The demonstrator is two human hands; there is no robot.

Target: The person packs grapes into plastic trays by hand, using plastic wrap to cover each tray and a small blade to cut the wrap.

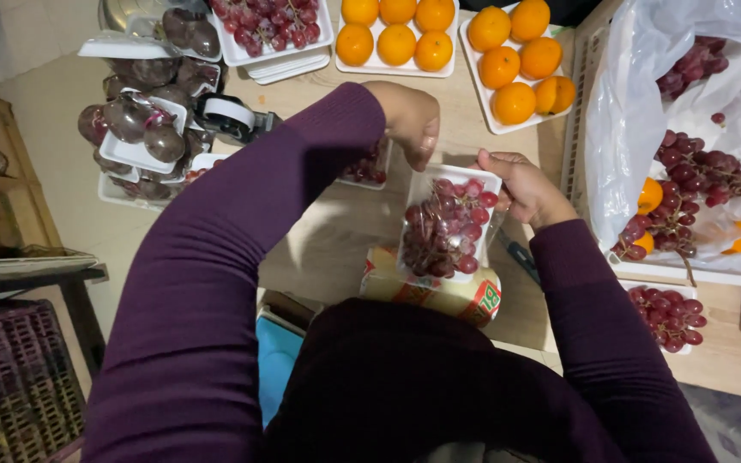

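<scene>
Person is standing over the wooden table (336, 231), both arms in dark purple sleeves reaching down to one white foam tray of red grapes (448, 225). Tray is sitting mid-table, right in front of them, its near end resting on a roll of cling film (439, 293) in a yellow-green wrapper.

Left hand (412, 120) is hovering at the tray's far-left corner, fingers curled down and pinched together at the tray edge. Looks like it's gripping clear film there, but the film itself is too faint to confirm.

Right hand (525, 187) is sitting at the tray's far-right corner, fingers closed against the tray rim; a bit of clear film is showing just below it.

Around it:
- Two white trays of oranges (398, 34) are lying at the table's far edge, side by side, one straight, one angled.
- Another tray of grapes (272, 26) is sitting left of the oranges on a stack of empty trays.
- A pile of wrapped trays of dark fruit (143, 129) is standing on the far left, with a tape dispenser (229, 116) beside it.
- A crate lined with a white plastic bag (645, 103) is sitting on the right, holding loose grape bunches and a few oranges.
- One more small tray of grapes (669, 315) is lying near the table's right edge, below the crate.
- A dark woven basket (15, 377) is sitting on the floor, lower left.
</scene>
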